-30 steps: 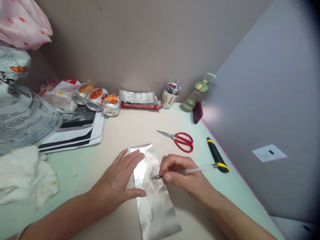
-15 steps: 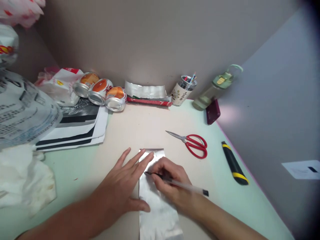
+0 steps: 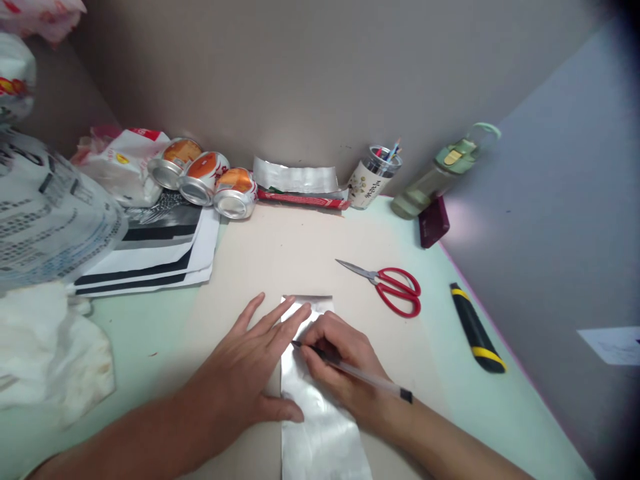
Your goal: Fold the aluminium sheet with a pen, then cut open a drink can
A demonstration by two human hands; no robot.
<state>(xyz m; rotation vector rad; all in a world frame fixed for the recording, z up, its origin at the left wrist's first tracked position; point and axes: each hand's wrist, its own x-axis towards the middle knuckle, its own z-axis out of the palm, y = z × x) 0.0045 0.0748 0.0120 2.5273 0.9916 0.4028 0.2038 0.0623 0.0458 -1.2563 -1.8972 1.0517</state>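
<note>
A silvery strip of thin sheet metal (image 3: 320, 427) lies lengthwise in front of me on the table. Spread across its upper left part is my left hand (image 3: 260, 353), fingers apart and thumb resting on the strip. My right hand (image 3: 345, 360) pinches a pen (image 3: 370, 378) with a clear barrel and black end. The pen's tip touches or nearly touches the metal just beside my left index finger. To the upper right of my right hand lie scissors (image 3: 397, 290) with red handles.
Black-and-yellow utility knife (image 3: 477, 327) lies at the right edge. At the back are cut cans (image 3: 235, 193), curved metal pieces (image 3: 297, 180), a pen cup (image 3: 373, 179), a green bottle (image 3: 435, 177) and a maroon box (image 3: 434, 222). Papers (image 3: 165, 260), plastic bags (image 3: 50, 207) and white cloth (image 3: 55, 353) occupy the left.
The view has shifted slightly, so most things sit a little further right. The pen's rear end has dipped slightly, while both hands keep nearly the same place on the strip.
</note>
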